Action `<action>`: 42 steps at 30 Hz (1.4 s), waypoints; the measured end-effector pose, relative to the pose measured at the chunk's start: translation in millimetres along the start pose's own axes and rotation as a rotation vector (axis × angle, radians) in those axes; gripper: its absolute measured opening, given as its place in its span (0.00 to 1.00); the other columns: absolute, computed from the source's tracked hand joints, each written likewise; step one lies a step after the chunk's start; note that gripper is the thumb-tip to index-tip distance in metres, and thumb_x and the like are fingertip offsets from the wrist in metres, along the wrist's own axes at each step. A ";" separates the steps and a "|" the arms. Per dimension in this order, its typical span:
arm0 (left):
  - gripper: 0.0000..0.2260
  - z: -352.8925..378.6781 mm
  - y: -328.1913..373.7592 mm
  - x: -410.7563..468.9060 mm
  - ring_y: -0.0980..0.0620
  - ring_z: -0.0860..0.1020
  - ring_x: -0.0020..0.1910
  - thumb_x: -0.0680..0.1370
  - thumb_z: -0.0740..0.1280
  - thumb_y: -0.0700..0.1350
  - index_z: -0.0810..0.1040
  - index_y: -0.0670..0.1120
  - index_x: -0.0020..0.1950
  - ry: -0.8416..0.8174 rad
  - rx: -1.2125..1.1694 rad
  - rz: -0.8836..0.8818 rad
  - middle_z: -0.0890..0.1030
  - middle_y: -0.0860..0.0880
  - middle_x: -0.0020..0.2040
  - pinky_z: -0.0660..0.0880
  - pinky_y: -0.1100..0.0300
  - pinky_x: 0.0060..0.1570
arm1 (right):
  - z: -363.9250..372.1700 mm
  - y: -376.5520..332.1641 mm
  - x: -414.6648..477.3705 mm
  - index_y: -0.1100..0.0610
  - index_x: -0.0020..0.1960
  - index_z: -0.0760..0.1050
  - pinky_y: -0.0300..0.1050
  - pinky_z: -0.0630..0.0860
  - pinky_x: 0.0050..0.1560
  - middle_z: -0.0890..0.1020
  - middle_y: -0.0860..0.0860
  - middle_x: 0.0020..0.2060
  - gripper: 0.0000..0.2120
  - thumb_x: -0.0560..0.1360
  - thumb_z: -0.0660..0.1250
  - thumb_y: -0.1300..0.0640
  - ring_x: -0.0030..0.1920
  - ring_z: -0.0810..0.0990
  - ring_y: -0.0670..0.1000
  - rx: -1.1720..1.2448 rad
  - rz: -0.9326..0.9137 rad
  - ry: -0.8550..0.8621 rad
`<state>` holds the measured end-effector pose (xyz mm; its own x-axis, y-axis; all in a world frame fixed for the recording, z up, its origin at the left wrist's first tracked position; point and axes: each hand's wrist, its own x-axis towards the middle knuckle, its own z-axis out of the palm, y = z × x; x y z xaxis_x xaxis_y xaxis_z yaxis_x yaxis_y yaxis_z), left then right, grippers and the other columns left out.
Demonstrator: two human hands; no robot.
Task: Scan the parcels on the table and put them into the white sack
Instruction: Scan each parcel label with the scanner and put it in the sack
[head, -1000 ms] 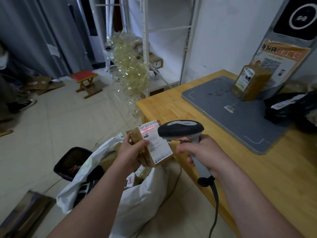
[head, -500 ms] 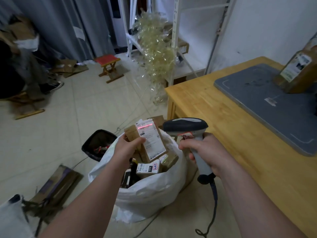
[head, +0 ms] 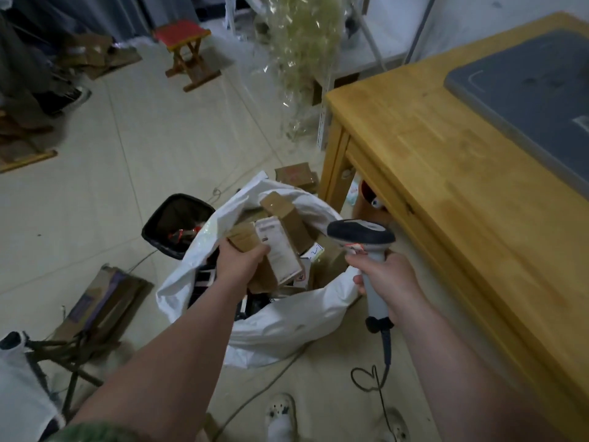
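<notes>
Your sack [head: 287, 323] stands on the floor just left of the table [head: 430, 148], with parcels [head: 290, 218] in it. The bin [head: 178, 224] sits behind the sack to its left, apparently touching. A mat [head: 526, 90] lies on the table.

Red-topped folding stool [head: 182, 31] far back on the tiled floor [head: 159, 138]. Black bin [head: 188, 197] nearer, flattened cardboard [head: 105, 301] lying near it, lower left.

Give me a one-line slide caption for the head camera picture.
Left hand holds a labelled cardboard parcel over the white sack, right hand gripping the barcode scanner.
</notes>
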<state>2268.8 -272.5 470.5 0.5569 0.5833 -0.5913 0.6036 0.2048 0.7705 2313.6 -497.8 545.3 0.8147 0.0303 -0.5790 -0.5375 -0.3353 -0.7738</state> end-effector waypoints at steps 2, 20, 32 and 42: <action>0.41 23.8 -6.9 17.8 0.43 0.76 0.58 0.61 0.76 0.56 0.63 0.55 0.71 -0.044 -0.033 -0.063 0.75 0.48 0.61 0.76 0.39 0.56 | 0.5 12.0 13.4 0.57 0.54 0.78 0.41 0.76 0.36 0.83 0.54 0.45 0.15 0.71 0.74 0.53 0.44 0.83 0.50 0.021 0.025 0.014; 0.10 128.4 18.7 -13.1 0.41 0.74 0.54 0.80 0.64 0.44 0.73 0.41 0.58 -0.273 0.323 -0.251 0.73 0.42 0.49 0.72 0.51 0.53 | -78.4 2.6 21.1 0.54 0.47 0.78 0.41 0.74 0.36 0.81 0.51 0.36 0.07 0.72 0.73 0.54 0.37 0.80 0.48 0.114 -0.027 0.120; 0.03 233.2 140.7 -161.2 0.49 0.74 0.38 0.79 0.64 0.43 0.77 0.45 0.47 -0.473 0.318 0.193 0.77 0.46 0.42 0.74 0.54 0.42 | -248.6 -44.5 -41.8 0.53 0.44 0.78 0.43 0.77 0.35 0.81 0.50 0.38 0.05 0.72 0.73 0.56 0.35 0.79 0.49 0.212 -0.201 0.232; 0.06 392.9 176.8 -315.9 0.50 0.76 0.41 0.79 0.65 0.44 0.77 0.46 0.54 -0.771 0.412 0.452 0.78 0.47 0.45 0.78 0.53 0.49 | -438.5 -20.5 -92.8 0.57 0.47 0.78 0.43 0.75 0.32 0.81 0.54 0.40 0.06 0.72 0.73 0.57 0.33 0.78 0.50 0.389 -0.266 0.477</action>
<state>2423.7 -729.4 700.0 0.9159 -0.1629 -0.3669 0.3119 -0.2866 0.9059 2344.4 -906.7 727.5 0.8891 -0.3849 -0.2477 -0.2716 -0.0078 -0.9624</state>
